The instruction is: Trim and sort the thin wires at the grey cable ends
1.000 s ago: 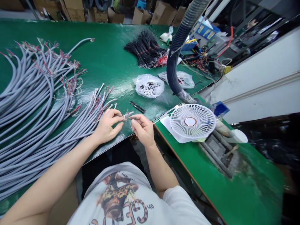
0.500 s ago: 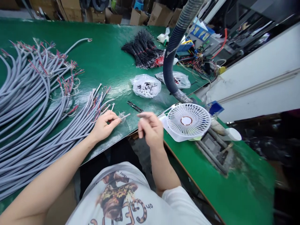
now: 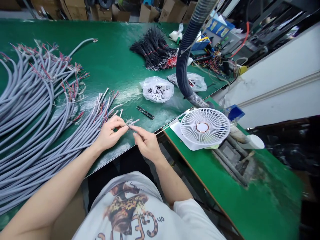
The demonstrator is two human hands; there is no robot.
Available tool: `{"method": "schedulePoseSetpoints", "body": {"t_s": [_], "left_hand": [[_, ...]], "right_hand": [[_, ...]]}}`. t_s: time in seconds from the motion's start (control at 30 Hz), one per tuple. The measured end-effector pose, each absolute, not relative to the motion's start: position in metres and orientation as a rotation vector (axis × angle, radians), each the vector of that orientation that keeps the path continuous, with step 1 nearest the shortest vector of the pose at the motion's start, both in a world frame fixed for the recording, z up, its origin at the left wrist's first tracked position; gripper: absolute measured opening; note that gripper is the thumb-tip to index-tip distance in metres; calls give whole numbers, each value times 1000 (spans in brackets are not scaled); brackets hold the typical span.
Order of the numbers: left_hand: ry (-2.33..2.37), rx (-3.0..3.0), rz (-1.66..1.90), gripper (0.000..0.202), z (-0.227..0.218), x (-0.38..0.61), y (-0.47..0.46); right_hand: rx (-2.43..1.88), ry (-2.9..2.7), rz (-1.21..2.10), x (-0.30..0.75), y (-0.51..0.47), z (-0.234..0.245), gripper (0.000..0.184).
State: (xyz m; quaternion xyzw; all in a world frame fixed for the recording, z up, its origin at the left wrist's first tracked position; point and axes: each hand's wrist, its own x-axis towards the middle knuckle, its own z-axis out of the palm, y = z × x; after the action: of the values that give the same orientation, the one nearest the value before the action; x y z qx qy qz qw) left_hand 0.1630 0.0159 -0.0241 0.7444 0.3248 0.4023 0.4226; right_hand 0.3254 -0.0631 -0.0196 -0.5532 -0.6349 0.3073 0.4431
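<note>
My left hand (image 3: pixel 111 132) is closed in a pinch on the stripped end of a grey cable, beside the near bundle of grey cables (image 3: pixel 75 138). Pale loose strands (image 3: pixel 129 121) stick out past its fingertips. My right hand (image 3: pixel 147 141) meets it there, thumb and forefinger pinched at the same cable end; what exactly they grip is too small to make out. Just beyond the hands, a pair of thread snips (image 3: pixel 145 112) lies on the green table (image 3: pixel 112 63).
More grey cables (image 3: pixel 30 83) with stripped ends cover the left side. Behind are a clear bag of small parts (image 3: pixel 158 89) and bundled black wires (image 3: pixel 155 50). To the right stand a white fan (image 3: pixel 205 128) and a thick black hose (image 3: pixel 183 63).
My right hand has moved left and slightly down to the cable end, its fingers closing in a pinch. My left hand has stayed in place. The view has shifted slightly.
</note>
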Motion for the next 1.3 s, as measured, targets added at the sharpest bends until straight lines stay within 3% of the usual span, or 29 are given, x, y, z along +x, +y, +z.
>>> {"method": "schedulePoseSetpoints", "body": {"t_s": [0.27,0.53,0.87,1.3], "left_hand": [[808,1893,1016,20,-24,164,15],[813,1882,1038,21,-23,166,12],[930,1530,1084,17,-29,167,10],[806,1240,1017,29,-22,171,8]], "right_hand": [[-1326,-1335,825,314,-56,-22,28],[-1143,-862,1188,306,-49,-14,21],[-1297,-1333,984,311,-54,-2,27],[-1171,-1061,1234,309,-45,7,29]]}}
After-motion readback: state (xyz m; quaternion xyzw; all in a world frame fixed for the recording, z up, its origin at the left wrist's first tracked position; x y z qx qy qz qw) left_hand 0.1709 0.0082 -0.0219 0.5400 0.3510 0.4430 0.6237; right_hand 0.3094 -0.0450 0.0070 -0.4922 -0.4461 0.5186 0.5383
